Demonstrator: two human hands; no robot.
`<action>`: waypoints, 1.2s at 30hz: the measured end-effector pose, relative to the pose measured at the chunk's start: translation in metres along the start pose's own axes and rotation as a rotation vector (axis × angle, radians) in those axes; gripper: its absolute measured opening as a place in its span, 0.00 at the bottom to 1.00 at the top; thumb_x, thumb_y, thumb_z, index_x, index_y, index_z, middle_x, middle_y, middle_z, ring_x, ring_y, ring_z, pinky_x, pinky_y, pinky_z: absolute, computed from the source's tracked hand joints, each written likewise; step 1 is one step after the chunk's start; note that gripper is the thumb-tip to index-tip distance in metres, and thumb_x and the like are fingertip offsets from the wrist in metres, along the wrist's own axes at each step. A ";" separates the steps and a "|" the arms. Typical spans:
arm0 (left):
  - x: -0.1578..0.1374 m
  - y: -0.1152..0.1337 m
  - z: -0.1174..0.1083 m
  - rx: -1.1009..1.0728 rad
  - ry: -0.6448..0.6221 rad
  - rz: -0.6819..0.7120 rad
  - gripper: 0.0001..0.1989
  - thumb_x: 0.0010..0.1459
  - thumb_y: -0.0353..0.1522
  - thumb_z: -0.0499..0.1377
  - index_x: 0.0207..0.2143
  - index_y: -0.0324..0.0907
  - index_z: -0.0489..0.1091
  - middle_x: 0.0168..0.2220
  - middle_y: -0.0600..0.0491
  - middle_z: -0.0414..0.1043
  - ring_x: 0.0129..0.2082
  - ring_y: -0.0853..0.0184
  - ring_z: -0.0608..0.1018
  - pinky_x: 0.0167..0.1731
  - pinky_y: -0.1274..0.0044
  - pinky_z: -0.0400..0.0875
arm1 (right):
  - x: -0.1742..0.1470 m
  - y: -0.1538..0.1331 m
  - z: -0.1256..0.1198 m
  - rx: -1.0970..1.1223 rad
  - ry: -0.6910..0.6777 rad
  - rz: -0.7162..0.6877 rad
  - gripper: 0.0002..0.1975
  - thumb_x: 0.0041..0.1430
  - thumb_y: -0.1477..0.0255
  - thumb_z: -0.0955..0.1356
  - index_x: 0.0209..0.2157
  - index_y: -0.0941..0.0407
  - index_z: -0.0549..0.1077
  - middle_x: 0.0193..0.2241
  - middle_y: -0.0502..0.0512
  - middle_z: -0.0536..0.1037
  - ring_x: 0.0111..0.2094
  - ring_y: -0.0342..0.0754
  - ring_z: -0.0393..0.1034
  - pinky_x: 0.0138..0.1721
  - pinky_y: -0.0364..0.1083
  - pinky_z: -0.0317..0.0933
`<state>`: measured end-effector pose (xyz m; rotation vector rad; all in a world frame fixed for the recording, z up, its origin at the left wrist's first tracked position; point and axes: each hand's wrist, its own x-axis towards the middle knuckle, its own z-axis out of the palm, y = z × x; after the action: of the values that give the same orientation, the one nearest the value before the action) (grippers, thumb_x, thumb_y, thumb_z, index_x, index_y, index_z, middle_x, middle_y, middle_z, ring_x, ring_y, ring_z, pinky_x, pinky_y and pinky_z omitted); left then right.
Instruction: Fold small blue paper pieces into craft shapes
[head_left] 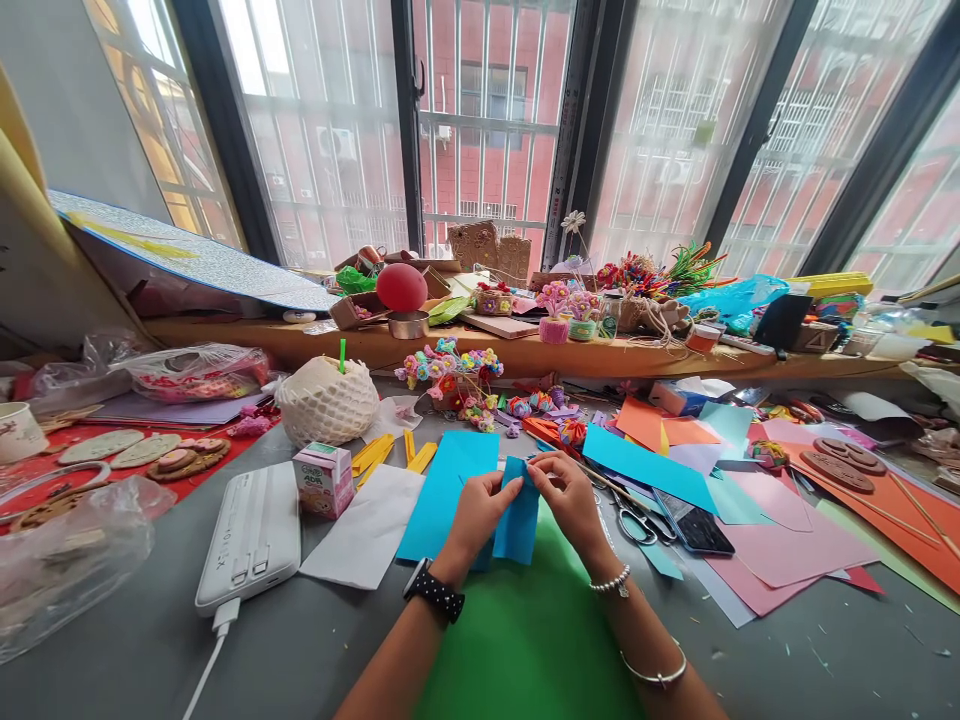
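We are pinching the small blue paper (516,532) near its top, left hand (480,508) and right hand (568,500) closed thumb-to-finger on it, ideally pressing lightly and evenly.

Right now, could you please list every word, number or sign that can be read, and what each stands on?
"AD": on the pink drink carton; its other print is too small to read.
White power bank: marking too blurred to read.
Black window frame: printing too small to read.
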<state>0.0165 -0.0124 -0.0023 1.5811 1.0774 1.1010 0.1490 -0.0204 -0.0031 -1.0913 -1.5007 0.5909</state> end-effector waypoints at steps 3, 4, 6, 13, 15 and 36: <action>0.000 0.000 0.000 0.014 -0.041 0.018 0.17 0.45 0.42 0.53 0.17 0.37 0.59 0.17 0.59 0.51 0.19 0.75 0.54 0.18 0.81 0.49 | 0.001 0.002 -0.003 0.024 -0.036 0.012 0.10 0.51 0.66 0.63 0.23 0.57 0.67 0.31 0.56 0.68 0.33 0.46 0.65 0.27 0.42 0.61; 0.000 0.000 0.000 0.030 -0.044 0.025 0.17 0.45 0.41 0.53 0.16 0.37 0.59 0.16 0.59 0.50 0.19 0.75 0.54 0.18 0.82 0.49 | 0.002 0.002 -0.003 0.026 -0.040 0.013 0.10 0.51 0.66 0.63 0.23 0.57 0.67 0.31 0.56 0.68 0.33 0.47 0.64 0.28 0.42 0.62; 0.000 0.000 0.001 0.063 -0.042 0.037 0.16 0.46 0.41 0.53 0.15 0.38 0.57 0.16 0.59 0.49 0.19 0.75 0.53 0.17 0.82 0.48 | 0.002 0.002 -0.004 0.012 -0.030 0.000 0.09 0.50 0.67 0.63 0.23 0.57 0.67 0.33 0.56 0.68 0.36 0.47 0.64 0.30 0.43 0.62; -0.002 0.002 0.001 0.088 -0.060 0.048 0.15 0.47 0.40 0.52 0.18 0.37 0.61 0.17 0.58 0.53 0.19 0.74 0.56 0.18 0.82 0.51 | 0.002 0.002 -0.003 -0.046 -0.002 -0.050 0.08 0.51 0.68 0.62 0.24 0.57 0.67 0.36 0.57 0.65 0.40 0.48 0.61 0.35 0.45 0.61; -0.002 0.002 0.001 0.102 -0.061 0.049 0.15 0.47 0.40 0.52 0.18 0.37 0.61 0.17 0.58 0.53 0.19 0.74 0.56 0.18 0.81 0.51 | 0.003 0.003 -0.003 -0.057 -0.024 -0.060 0.08 0.52 0.68 0.61 0.24 0.57 0.66 0.36 0.58 0.65 0.39 0.48 0.61 0.35 0.46 0.62; 0.000 0.001 0.000 0.220 0.141 0.085 0.17 0.47 0.41 0.51 0.14 0.40 0.54 0.15 0.60 0.50 0.18 0.74 0.55 0.19 0.80 0.48 | 0.004 0.020 -0.002 -0.396 -0.098 -0.244 0.13 0.57 0.70 0.55 0.24 0.56 0.63 0.40 0.60 0.65 0.45 0.51 0.56 0.44 0.53 0.53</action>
<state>0.0162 -0.0130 -0.0015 1.7552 1.2710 1.1983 0.1571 -0.0081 -0.0178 -1.1630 -1.8553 0.1814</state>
